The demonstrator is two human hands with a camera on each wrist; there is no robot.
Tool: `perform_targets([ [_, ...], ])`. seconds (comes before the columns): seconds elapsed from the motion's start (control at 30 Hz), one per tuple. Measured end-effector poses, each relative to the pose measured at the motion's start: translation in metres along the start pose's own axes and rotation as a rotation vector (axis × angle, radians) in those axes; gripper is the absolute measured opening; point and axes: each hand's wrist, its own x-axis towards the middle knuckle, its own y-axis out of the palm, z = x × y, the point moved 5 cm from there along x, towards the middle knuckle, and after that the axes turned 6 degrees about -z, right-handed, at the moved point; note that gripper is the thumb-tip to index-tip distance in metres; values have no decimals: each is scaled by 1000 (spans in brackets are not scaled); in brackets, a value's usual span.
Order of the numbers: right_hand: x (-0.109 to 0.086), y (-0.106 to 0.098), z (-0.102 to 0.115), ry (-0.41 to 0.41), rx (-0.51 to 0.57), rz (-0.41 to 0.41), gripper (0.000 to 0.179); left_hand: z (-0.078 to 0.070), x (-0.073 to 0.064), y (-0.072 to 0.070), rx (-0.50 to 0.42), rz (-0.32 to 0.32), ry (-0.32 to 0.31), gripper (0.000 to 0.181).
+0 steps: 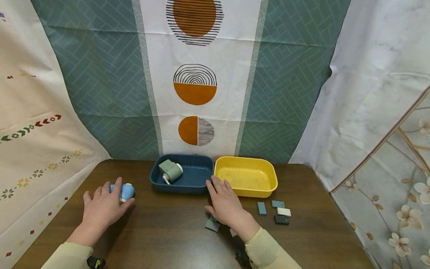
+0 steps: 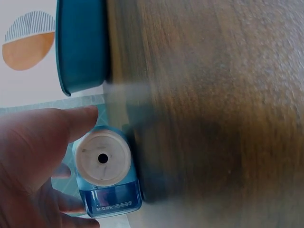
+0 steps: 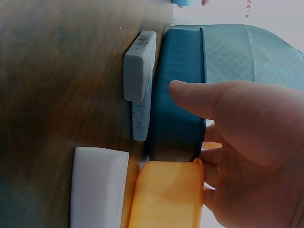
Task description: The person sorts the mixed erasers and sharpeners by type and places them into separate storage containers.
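Note:
At the left of the table stands a small blue pencil sharpener (image 1: 127, 192), its round pencil hole facing the camera in the left wrist view. My left hand (image 1: 104, 207) is spread around it, thumb on the near right, fingers on the far side; no firm grip shows. My right hand (image 1: 225, 203) hovers with fingers extended at the front rims of the blue bin (image 1: 181, 189) and the yellow bin (image 1: 255, 193). Beneath it, one grey eraser (image 1: 212, 225) overlaps another, partly hidden. A white eraser (image 3: 97, 187) lies close by. Nothing is in the right hand.
Inside the blue bin lies a green crank sharpener (image 1: 172, 171). Right of the right hand are a blue-grey eraser (image 1: 262, 208), another blue-grey one (image 1: 278, 204), a white eraser (image 1: 283, 212) and a black one (image 1: 281, 219). A fabric backdrop (image 1: 114, 93) hangs behind the table.

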Motion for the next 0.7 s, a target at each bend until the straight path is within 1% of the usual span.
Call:
perform_targets([
  [0.13,0,0,0,-2,-7,0,87,0,0,-1,0,-14,-20,94],
  [0.3,1,-1,0,-4,-8,3,88,0,-1,-2,-1,2,-29,97],
  [0.53,0,-1,0,-9,9,-4,88,3,-2,-3,-3,28,-13,102],
  [0.7,0,2,-1,-11,-21,-18,89,6,-4,-3,-9,38,0,102],
])
